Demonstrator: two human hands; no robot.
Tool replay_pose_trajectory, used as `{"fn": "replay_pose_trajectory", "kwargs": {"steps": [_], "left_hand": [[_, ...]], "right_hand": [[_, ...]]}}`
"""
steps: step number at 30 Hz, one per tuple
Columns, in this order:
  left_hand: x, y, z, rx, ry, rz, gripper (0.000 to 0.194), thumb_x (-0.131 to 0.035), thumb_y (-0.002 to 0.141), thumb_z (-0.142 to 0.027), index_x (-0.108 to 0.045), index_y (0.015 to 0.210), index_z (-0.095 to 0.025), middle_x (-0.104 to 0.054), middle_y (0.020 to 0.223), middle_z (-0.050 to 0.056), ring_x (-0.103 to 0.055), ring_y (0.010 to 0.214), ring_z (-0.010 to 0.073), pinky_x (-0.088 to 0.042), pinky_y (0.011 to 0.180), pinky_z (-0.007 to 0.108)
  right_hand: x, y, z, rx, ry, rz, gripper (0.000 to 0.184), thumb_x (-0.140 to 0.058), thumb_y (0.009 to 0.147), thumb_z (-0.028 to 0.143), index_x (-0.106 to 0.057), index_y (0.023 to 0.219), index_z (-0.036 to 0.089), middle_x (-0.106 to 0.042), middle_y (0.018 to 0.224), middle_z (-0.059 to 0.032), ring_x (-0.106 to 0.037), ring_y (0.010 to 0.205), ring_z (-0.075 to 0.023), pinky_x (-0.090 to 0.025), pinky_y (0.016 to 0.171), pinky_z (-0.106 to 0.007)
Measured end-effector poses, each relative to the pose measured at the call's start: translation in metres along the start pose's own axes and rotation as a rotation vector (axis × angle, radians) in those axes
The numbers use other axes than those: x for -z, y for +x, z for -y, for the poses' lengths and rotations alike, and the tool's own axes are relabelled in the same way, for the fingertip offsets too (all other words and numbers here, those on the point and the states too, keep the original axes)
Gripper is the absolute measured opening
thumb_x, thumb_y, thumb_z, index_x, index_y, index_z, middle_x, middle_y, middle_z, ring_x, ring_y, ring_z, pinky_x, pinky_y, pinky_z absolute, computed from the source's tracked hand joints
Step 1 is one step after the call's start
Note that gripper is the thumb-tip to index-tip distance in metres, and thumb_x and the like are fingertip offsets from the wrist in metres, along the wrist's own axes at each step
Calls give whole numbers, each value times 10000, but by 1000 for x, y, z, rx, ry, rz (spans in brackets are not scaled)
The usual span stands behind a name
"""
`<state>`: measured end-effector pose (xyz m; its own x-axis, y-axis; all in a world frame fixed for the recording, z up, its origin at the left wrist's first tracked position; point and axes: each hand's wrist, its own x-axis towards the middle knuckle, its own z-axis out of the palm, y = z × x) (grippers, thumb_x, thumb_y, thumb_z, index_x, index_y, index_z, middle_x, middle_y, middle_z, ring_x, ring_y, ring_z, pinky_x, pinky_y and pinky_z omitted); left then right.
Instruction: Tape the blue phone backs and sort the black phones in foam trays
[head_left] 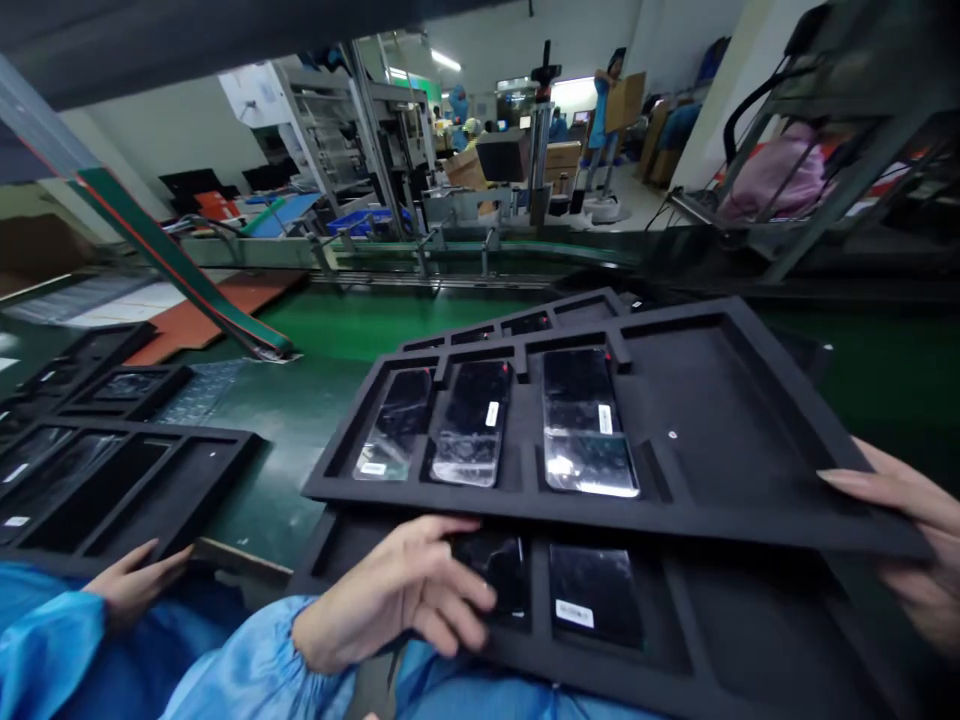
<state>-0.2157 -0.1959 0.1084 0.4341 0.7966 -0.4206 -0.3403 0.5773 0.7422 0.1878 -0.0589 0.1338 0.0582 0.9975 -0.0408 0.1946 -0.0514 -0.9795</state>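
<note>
Right hand: the right hand [394,595] is over the lower foam tray [750,640], with the thumb and fingers apart and curved. The fingers touch a black smartphone [499,565] just beside the hand, but I cannot tell if they pinch it.

Left hand: the left hand [139,583] is loosely spread and holds nothing that I can see. It is just below the corner of the left foam tray [187,490].

Third hand: at the far right, a third hand [907,520] pinches the edge of the upper foam tray [675,510]. It seems to be from a co-worker, but I cannot be sure.

Good handling: the right fingers should stay light on the phone's sides, and the upper tray should stay level above the right hand, not touching it.

Count of smartphones: two lie in the lower tray, at the right of the right hand; three lie in the upper tray, ahead of it; at least two lie in the left tray, ahead of the left hand.

Count of trays: four at least near the hands, with the rear foam tray [577,310] behind the upper tray.

Around: a green conveyor belt [375,320] runs ahead of both hands.
</note>
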Motion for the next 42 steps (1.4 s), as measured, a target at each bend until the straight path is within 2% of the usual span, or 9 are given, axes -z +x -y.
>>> {"fn": "replay_pose_trajectory", "kwargs": {"steps": [3,7,9,12,15,18,21,31,42], "left_hand": [[0,-32,-8,-78,430,42,317,-678,749,-376,-669,1066,-359,-698,949,90,-682,751,244,-568,650,321],[15,-54,-51,-729,847,-864,452,-683,652,-482,-644,1096,-409,-678,1053,-2,-658,920,262,-540,815,346],[37,-44,-72,-813,798,-1095,582,-728,582,-483,-621,1140,-355,-668,1084,-7,-628,1017,222,-497,862,289],[78,-14,-87,-644,597,-1089,753,-830,509,-306,-573,1216,-289,-682,1045,24,-636,982,142,-485,765,146],[105,15,-88,-376,448,-931,699,-829,582,-263,-561,1227,-241,-689,997,65,-671,834,156,-519,677,178],[106,28,-86,-217,463,-790,574,-779,654,-388,-583,1167,-222,-686,988,60,-674,759,211,-555,624,281],[95,26,-87,-148,468,-812,555,-723,707,-450,-549,1194,-248,-685,984,23,-667,809,207,-557,660,272],[67,34,-100,-491,279,-1082,703,-854,392,-457,-673,1049,-282,-695,843,7,-611,596,175,-532,488,244],[68,37,-92,-672,478,-1210,747,-800,447,-531,-642,1148,-329,-683,1036,-34,-604,663,110,-518,550,130]], "right_hand": [[2,0,-8,-251,224,26,669,-796,452,345,-613,1095,326,-635,1070,-42,-642,747,-334,-610,630,-408],[4,2,-16,-304,334,37,783,-837,385,271,-606,1131,321,-584,1184,-44,-629,900,-317,-598,603,-278],[6,2,-20,-285,345,44,788,-839,398,266,-600,1147,320,-563,1218,-45,-612,960,-314,-594,649,-271],[8,3,-22,-274,360,56,781,-843,411,258,-597,1151,314,-546,1243,-52,-596,998,-322,-592,696,-293],[9,2,-24,-253,381,93,761,-837,452,250,-579,1165,319,-553,1230,-62,-618,938,-329,-600,667,-331],[10,1,-28,-242,394,107,729,-831,482,240,-570,1160,304,-591,1160,-86,-645,808,-325,-596,591,-352],[11,-2,-35,-226,428,64,732,-843,451,228,-589,1136,267,-614,1099,-116,-649,750,-325,-589,576,-359],[-5,3,-28,-95,526,-116,679,-847,434,220,-633,1079,221,-629,1035,-106,-651,767,-275,-583,626,-312],[-5,6,-47,23,441,-188,609,-842,532,235,-617,1098,230,-632,993,-88,-642,857,-273,-579,680,-304]]}}
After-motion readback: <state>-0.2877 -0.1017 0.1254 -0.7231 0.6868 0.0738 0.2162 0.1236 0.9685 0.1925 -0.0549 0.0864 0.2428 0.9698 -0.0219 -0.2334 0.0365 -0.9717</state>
